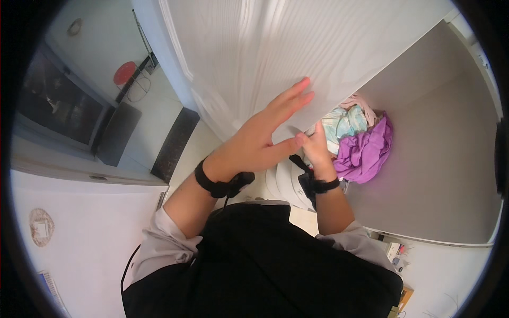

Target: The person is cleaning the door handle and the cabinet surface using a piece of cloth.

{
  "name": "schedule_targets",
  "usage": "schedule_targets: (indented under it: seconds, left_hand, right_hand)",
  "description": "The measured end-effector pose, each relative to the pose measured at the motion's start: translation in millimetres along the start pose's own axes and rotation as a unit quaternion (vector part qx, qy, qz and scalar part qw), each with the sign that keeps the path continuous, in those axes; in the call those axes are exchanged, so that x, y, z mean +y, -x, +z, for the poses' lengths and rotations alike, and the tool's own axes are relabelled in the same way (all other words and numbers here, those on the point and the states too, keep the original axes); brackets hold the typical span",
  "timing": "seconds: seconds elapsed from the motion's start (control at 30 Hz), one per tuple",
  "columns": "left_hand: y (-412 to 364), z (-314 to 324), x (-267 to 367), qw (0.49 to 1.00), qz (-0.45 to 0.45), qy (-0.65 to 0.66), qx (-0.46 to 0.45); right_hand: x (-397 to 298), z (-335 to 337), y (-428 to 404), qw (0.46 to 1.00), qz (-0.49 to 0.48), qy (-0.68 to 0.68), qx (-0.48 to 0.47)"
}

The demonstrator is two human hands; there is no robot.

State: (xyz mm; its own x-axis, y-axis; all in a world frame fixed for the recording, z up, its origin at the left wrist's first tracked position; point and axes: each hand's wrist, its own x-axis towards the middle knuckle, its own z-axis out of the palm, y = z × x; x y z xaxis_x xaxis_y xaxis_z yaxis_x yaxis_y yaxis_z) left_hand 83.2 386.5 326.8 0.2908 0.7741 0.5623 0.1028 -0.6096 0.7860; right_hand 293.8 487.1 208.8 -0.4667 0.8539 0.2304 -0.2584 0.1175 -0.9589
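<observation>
My left hand reaches over the face of a white wood-grain door, its fingers apart and nothing held. Whether its fingertips touch the panel I cannot tell. Close to its thumb, my right hand is at the door's lower right corner, with its fingers partly hidden. Just past the right hand, a heap of cloth lies inside a grey-walled wardrobe. A crumpled purple cloth is in front. Behind it are a pale teal-and-white cloth and a pink cloth.
Below my hands stand white rounded objects, partly covered by my right wrist strap. To the left, a dark stone threshold crosses the floor near a doorway. Beyond it is a red round stool. Small items sit behind my right elbow.
</observation>
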Motion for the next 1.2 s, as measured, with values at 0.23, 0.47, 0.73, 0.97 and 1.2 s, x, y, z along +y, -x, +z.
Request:
schedule_targets:
  seconds: [0.23,0.47,0.73,0.97,1.2]
  left_hand:
    - [-35.9,-3.9,-35.3,0.999,0.035,-0.034,0.002]
    - [-72.5,-10.8,-63.2,0.996,0.087,-0.025,-0.025]
    - [-89.5,16.8,-85.7,0.989,0.136,0.003,-0.053]
    - [-84.1,98.5,-74.4,0.973,0.153,0.124,-0.119]
    - [-68.2,200.6,-3.1,0.943,0.152,0.219,-0.200]
  right_hand:
    - [63.6,-38.6,-9.0,0.991,0.013,0.105,0.081]
    - [52.8,-35.7,-20.0,0.972,0.003,0.113,0.207]
    - [60.4,-14.3,6.9,0.837,0.022,0.299,0.457]
    - [53.5,-15.9,168.6,0.745,0.234,0.070,0.621]
    - [67.0,-30.4,424.9,0.534,-0.133,-0.278,0.787]
